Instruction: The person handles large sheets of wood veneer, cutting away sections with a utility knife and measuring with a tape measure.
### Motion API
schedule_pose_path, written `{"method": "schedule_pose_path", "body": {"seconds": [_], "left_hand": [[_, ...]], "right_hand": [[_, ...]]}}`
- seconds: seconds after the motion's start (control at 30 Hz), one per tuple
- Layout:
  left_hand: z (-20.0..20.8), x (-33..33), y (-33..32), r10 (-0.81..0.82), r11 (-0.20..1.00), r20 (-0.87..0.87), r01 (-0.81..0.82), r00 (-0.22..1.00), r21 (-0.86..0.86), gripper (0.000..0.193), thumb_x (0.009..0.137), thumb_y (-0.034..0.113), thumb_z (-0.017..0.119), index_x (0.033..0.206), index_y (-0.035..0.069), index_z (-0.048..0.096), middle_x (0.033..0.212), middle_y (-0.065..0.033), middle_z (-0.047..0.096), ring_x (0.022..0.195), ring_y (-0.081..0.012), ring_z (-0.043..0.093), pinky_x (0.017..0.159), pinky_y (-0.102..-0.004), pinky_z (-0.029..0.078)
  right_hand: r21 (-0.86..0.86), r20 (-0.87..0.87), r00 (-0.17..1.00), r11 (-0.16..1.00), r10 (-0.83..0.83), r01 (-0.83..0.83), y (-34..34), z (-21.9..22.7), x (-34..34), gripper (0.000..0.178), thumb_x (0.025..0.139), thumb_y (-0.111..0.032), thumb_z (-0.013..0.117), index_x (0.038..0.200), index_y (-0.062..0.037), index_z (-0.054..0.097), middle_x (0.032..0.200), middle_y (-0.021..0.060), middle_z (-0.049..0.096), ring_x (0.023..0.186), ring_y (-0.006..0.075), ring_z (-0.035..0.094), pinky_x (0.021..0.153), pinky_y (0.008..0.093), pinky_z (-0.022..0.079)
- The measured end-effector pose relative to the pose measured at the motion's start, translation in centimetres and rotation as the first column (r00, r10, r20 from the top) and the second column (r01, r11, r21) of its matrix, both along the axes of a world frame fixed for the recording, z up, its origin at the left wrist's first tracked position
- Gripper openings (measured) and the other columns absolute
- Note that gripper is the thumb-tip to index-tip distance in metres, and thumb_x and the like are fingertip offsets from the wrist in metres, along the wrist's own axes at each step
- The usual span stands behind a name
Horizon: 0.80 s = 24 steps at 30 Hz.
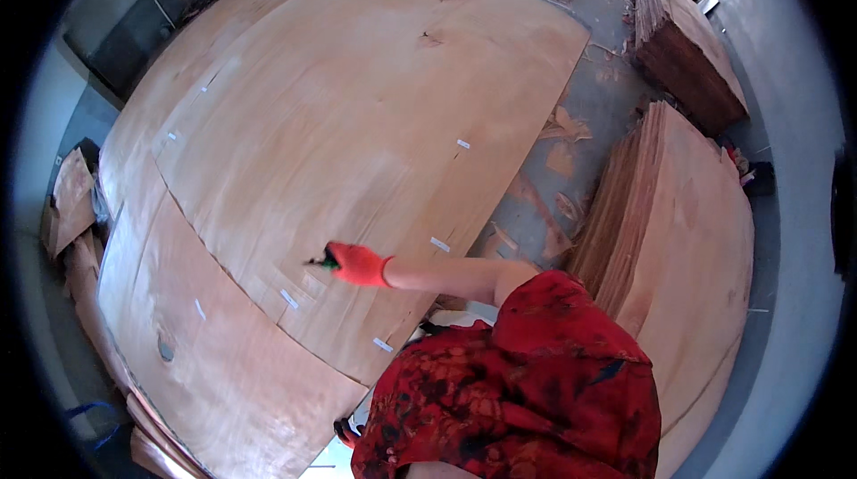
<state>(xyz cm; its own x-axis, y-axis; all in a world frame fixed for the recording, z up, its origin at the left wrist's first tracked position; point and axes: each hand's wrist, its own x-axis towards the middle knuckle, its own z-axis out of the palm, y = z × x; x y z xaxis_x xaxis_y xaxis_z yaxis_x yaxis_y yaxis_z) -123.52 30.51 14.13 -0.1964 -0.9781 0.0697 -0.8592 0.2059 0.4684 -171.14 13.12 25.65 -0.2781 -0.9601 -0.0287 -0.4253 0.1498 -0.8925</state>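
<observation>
My right hand, in an orange-red glove, reaches left over a broad wood veneer sheet. Its fingers are closed around something small, green and dark with a thin dark tip, too blurred to name. Short white tape strips lie on the sheet; one tape strip is just below that hand. A dark seam divides this sheet from a paler veneer piece with a knot hole. Beside the near edge of that piece, my left hand shows only partly, in a dark and orange glove; its fingers are mostly hidden.
Tall veneer stacks stand on the right, one near stack and one farther stack. Veneer scraps litter the grey floor between them and the large sheet. More veneer offcuts lean along the left side by the wall.
</observation>
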Motion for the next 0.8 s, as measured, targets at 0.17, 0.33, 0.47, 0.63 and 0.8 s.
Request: {"method": "schedule_pose_path", "body": {"seconds": [0.17, 0.33, 0.47, 0.63, 0.8], "left_hand": [[0.1, -0.5, 0.3, 0.022, 0.999, -0.009, -0.021, 1.0, 0.024, 0.054, 0.079, -0.003, 0.052, 0.134, 0.001, 0.055, 0.141, -0.0243, 0.047, 0.134, -0.0415, 0.041, 0.112, -0.0514, 0.031], [0.6, -1.3, 0.6, 0.025, 0.998, -0.011, -0.025, 1.0, 0.05, 0.055, 0.079, -0.003, 0.052, 0.134, 0.001, 0.054, 0.142, -0.0247, 0.047, 0.134, -0.0417, 0.04, 0.112, -0.0513, 0.03], [0.6, -1.1, 0.9, 0.021, 0.998, -0.014, -0.02, 1.0, 0.067, 0.055, 0.079, -0.003, 0.052, 0.134, 0.0, 0.054, 0.142, -0.025, 0.046, 0.135, -0.0419, 0.04, 0.113, -0.0512, 0.03], [1.0, 0.9, 2.4, 0.023, 0.998, -0.031, -0.021, 0.999, 0.063, 0.055, 0.08, -0.003, 0.052, 0.135, 0.0, 0.053, 0.142, -0.0254, 0.046, 0.135, -0.0421, 0.039, 0.113, -0.0511, 0.029], [2.0, -0.6, 2.5, 0.131, 0.991, -0.077, -0.131, 0.988, 0.003, 0.061, 0.078, -0.007, 0.052, 0.138, 0.0, 0.05, 0.147, -0.0257, 0.041, 0.137, -0.0424, 0.037, 0.115, -0.0488, 0.029]], "right_hand": [[-0.108, -0.445, 0.809, 0.92, -0.384, 0.377, 1.9, -3.7, -14.4, 0.03, 0.085, -0.016, 0.06, 0.114, -0.0087, 0.056, 0.117, 0.0194, 0.06, 0.111, 0.0416, 0.056, 0.093, 0.0536, 0.044], [0.047, -0.722, 0.549, 0.762, -0.421, 0.646, 5.4, -5.3, -23.0, 0.063, 0.086, -0.035, 0.066, 0.145, -0.025, 0.042, 0.157, 0.0144, 0.029, 0.139, 0.0532, 0.024, 0.112, 0.067, 0.017], [0.164, -0.755, 0.563, 0.734, -0.337, 0.659, 6.7, -6.4, -25.2, 0.064, 0.089, -0.04, 0.061, 0.147, -0.0262, 0.039, 0.157, 0.0149, 0.029, 0.137, 0.0564, 0.024, 0.11, 0.069, 0.016], [0.161, -0.806, 0.522, 0.747, -0.277, 0.645, 4.5, -7.3, -24.9, 0.062, 0.091, -0.041, 0.058, 0.147, -0.0237, 0.039, 0.155, 0.0157, 0.031, 0.135, 0.0576, 0.026, 0.107, 0.0695, 0.021], [-0.005, -0.881, 0.422, 0.895, -0.215, 0.445, 4.4, -7.9, -26.5, 0.03, 0.09, -0.031, 0.055, 0.113, -0.0126, 0.062, 0.109, 0.0141, 0.065, 0.1, 0.0354, 0.062, 0.084, 0.053, 0.049]]}}
